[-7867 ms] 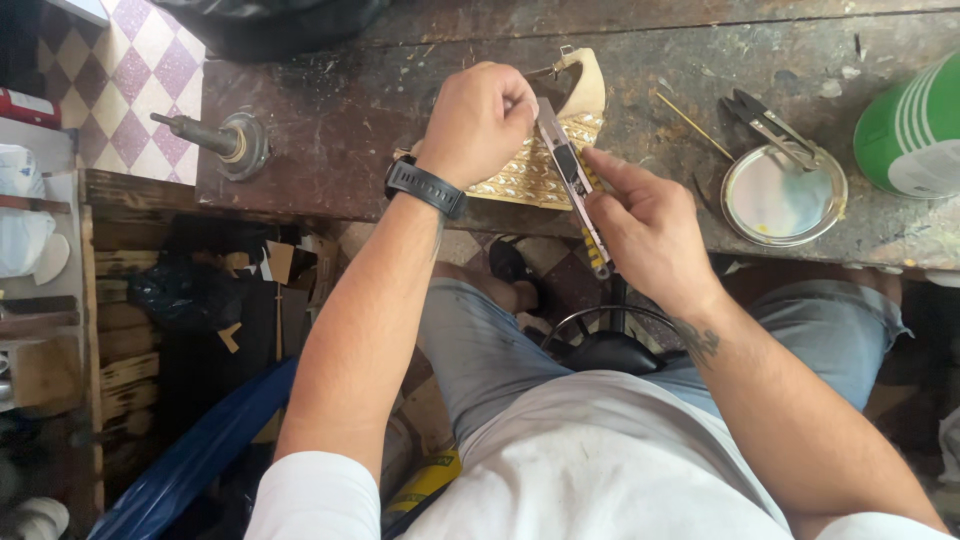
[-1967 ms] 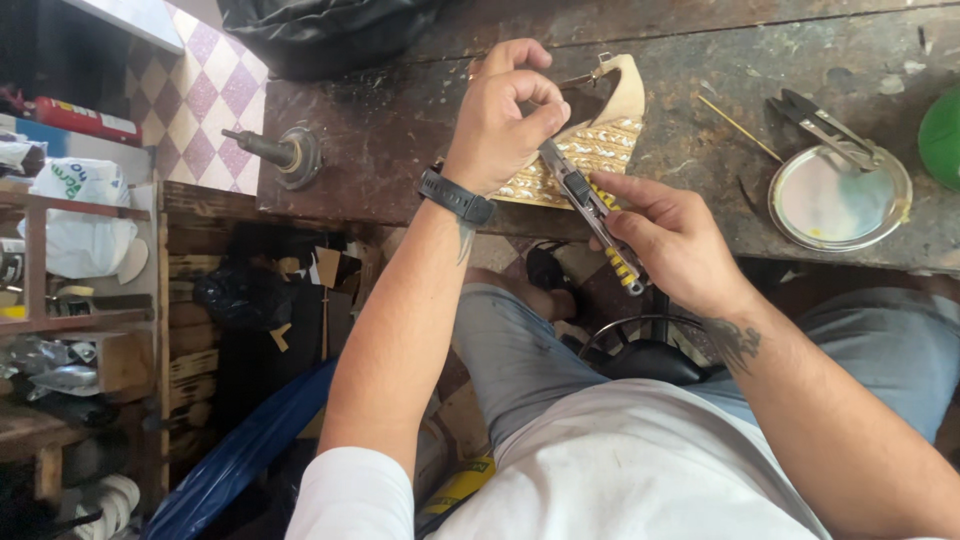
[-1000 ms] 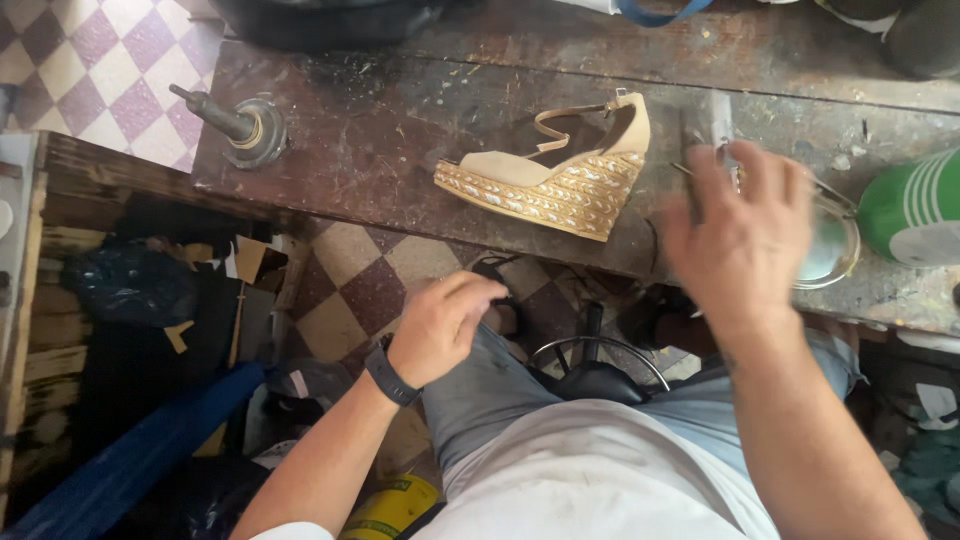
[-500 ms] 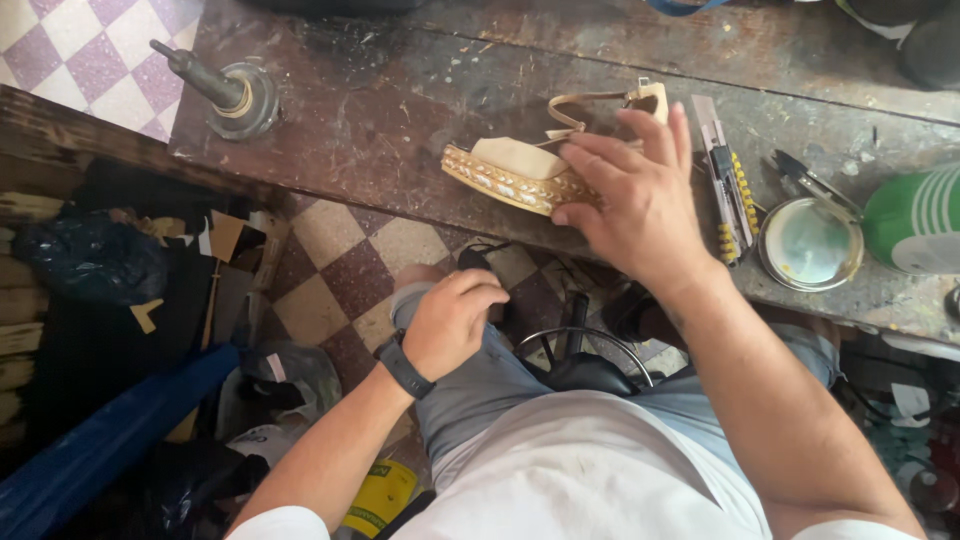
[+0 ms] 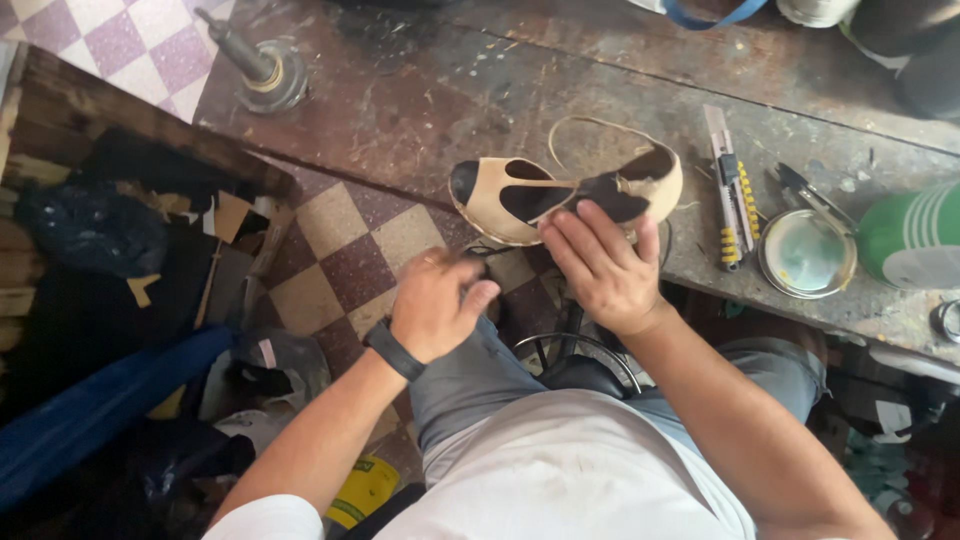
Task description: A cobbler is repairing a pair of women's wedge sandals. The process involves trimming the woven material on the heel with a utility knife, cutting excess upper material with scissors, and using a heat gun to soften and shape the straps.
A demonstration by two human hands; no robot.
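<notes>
A worn, stained wooden workbench [image 5: 420,110] runs across the top of the view; at its far left stands a small metal post on a round base [image 5: 262,68]; toward the right lies a utility knife [image 5: 728,185] with a yellow and grey handle; just beside it sits a round open tin [image 5: 806,253], with a dark metal tool [image 5: 808,192] at its upper edge; a green container with white stripes [image 5: 912,240] stands at the right edge, next to the tin; a blue strap [image 5: 715,17] curls at the top edge; below the bench is a checkered tile floor [image 5: 345,250]; a dark bag [image 5: 90,228] and cardboard scraps [image 5: 228,215] lie at the left; a blue tube [image 5: 95,405] slants across the lower left.
</notes>
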